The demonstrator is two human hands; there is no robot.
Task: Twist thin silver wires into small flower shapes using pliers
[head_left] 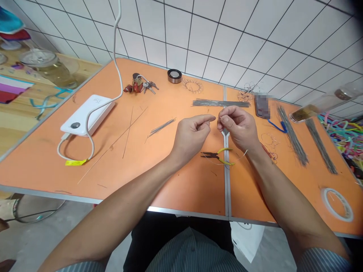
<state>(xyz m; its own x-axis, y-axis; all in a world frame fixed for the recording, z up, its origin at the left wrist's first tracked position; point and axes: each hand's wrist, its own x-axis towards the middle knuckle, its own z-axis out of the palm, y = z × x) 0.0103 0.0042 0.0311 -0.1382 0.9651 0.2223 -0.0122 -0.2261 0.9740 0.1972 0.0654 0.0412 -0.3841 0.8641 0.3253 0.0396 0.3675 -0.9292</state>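
My left hand [193, 135] is closed, thumb against the bent fingers, its index finger pointing at the other hand. Facing it, my right hand [238, 126] pinches with thumb and fingertips. A thin wire [217, 164] curves below both hands and ends in a pale tip by my right wrist. Its ends in the fingers are too fine to follow. Under the hands, pliers [211, 155] with yellow handles lie across the table seam, jaws to the left. To the left of my left hand is a small bundle of short wires [162, 127].
On the orange table [159, 173] are a white power bank [87, 115] with a cable, keys [143, 85], a roll of tape [174, 76], wire rings [193, 85], bundles of grey wire [293, 136], a phone [262, 105], a glass bottle [320, 104] and a white ring-shaped spool [324, 200].
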